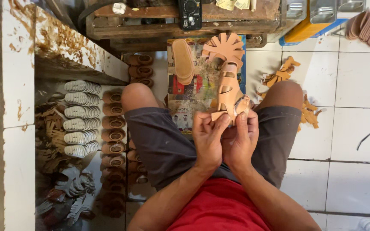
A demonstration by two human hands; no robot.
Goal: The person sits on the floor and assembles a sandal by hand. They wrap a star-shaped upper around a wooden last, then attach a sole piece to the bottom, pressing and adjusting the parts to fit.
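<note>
The left hand [208,139] and the right hand [241,137] are pressed side by side above the lap, both closed in a grip on the near end of a tan sandal upper [227,81]. The left thumb lies along its lower edge, and the right fingers wrap the piece from the other side. The upper stands away from the body, with cut-out slots down its middle and a fan of loose strap tabs spread at its far end. It is held in the air between the knees, over a printed sheet [193,92] laid on the floor. On that sheet, just left of the upper, lies a tan sole [183,62], flat and lengthwise. The person sits in grey shorts [163,141] and a red shirt [219,209], knees apart. By the right knee a scatter of tan leather scraps [307,109] lies on the white floor tiles [356,85]. To the left of the left knee runs a row of brown finished uppers [113,137], and beside that a row of pale ribbed soles [81,117]. Beyond the sheet stands a low wooden bench [159,19] with a black device [189,13] on its edge. A stack of brown soles [367,25] sits at the far right.
</note>
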